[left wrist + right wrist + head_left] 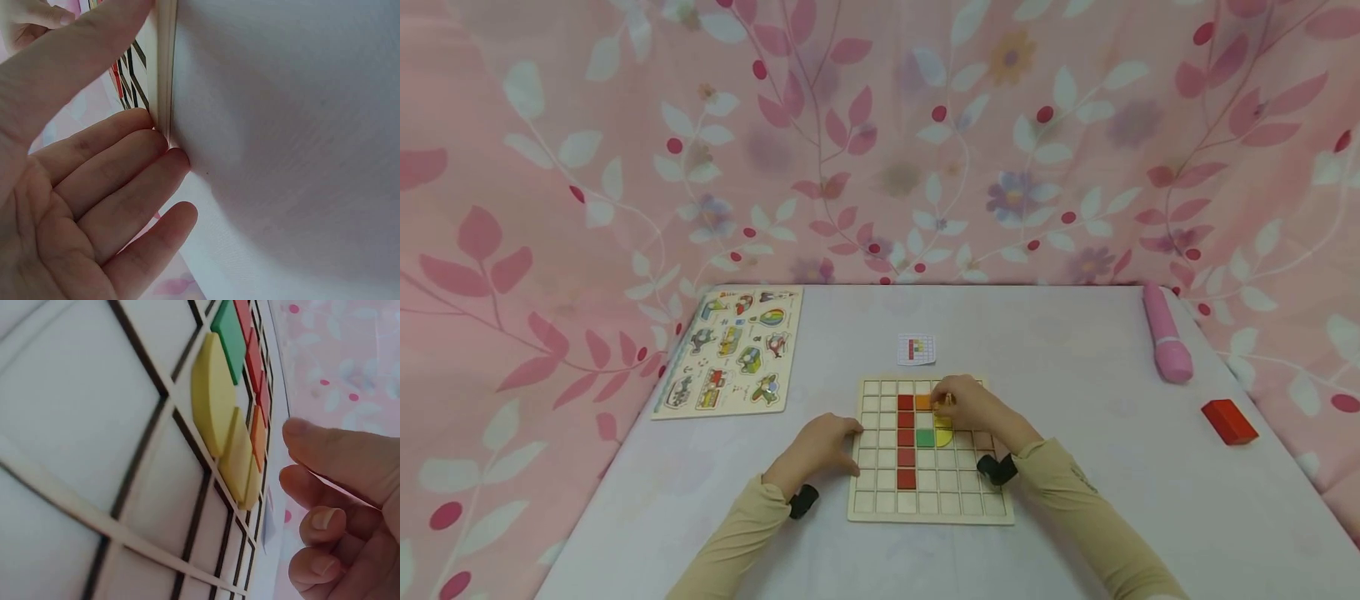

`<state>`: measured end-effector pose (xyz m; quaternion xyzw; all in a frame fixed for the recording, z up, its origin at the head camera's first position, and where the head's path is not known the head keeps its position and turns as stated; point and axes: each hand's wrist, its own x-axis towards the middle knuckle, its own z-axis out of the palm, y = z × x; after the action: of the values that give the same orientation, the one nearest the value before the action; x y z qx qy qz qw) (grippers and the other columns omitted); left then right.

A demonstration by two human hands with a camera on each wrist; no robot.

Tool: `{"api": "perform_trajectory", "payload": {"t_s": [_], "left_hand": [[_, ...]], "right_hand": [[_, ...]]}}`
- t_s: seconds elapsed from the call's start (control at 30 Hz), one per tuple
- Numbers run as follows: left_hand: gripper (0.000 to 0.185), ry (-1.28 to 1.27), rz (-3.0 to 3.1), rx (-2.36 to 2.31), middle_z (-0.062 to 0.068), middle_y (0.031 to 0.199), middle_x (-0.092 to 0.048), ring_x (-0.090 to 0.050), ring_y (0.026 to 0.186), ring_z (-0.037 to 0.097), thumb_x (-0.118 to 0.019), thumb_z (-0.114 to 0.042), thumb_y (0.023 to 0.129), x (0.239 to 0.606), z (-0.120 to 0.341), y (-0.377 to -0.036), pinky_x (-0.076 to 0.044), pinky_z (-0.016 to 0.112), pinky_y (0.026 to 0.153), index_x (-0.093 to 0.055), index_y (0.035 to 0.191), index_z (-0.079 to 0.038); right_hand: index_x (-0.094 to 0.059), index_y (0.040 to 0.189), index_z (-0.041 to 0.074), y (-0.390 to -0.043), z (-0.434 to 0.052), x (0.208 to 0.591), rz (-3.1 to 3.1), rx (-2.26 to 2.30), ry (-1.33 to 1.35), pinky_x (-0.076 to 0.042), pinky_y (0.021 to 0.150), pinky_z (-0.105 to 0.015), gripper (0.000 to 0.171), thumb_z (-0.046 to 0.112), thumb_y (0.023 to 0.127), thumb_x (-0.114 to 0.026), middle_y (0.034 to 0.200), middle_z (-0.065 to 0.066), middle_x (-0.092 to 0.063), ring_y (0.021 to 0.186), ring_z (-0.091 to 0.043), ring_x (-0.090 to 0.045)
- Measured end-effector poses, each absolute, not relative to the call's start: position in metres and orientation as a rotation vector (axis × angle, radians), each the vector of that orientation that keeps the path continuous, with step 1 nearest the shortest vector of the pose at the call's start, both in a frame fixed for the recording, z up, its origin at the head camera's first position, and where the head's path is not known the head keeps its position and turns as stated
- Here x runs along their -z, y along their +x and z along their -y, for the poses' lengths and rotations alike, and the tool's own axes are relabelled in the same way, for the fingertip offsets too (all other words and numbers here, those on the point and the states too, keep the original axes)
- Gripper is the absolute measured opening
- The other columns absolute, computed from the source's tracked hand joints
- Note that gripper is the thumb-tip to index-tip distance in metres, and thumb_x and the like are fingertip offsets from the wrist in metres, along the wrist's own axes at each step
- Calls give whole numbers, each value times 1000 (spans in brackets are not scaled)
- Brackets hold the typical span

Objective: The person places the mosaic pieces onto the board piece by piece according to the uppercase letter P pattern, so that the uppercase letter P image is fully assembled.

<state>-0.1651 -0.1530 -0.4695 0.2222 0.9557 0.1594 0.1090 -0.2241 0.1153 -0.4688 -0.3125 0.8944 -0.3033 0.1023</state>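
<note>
A wooden grid board (880,505) lies on the table in front of me. Red square tiles (906,457) form a column in it, with an orange tile (922,402), a green tile (230,340) and yellow tiles (212,394) to their right, some with rounded edges. My left hand (814,450) touches the board's left edge, thumb and fingers spread along it. Over the board's upper right part hovers my right hand (973,407), fingers loosely bent. In the right wrist view its thumb and forefinger are apart, nothing between them, just beyond the yellow tiles.
Behind the board lies a small card (916,350) printed with a coloured grid pattern. A picture puzzle board (778,379) with vehicles is at the back left. At right are a pink rod-shaped object (1163,333) and a red block (1229,422). Floral cloth (895,167) hangs behind the table.
</note>
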Motion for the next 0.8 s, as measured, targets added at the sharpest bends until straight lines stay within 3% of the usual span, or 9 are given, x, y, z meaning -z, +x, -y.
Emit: {"api": "perform_trajectory", "payload": {"t_s": [0.37, 0.8], "left_hand": [[59, 645, -2808, -485, 4, 99, -64, -55, 91, 23, -85, -26, 53, 468, 152, -164, -42, 35, 80, -65, 104, -5], [59, 635, -2798, -482, 5, 99, -63, -55, 92, 24, -85, -26, 53, 472, 153, -164, -42, 36, 81, -64, 104, -4]], "right_hand": [[-66, 89, 2, -221, -131, 472, -2627, 854, -926, -42, 63, -28, 15, 4, 74, -68, 84, -2, -57, 71, -16, -46], [-66, 83, 0, -217, -132, 478, -2675, 875, -1117, -46, 63, -28, 12, 0, 71, -67, 80, -6, -59, 70, -16, -51]]}}
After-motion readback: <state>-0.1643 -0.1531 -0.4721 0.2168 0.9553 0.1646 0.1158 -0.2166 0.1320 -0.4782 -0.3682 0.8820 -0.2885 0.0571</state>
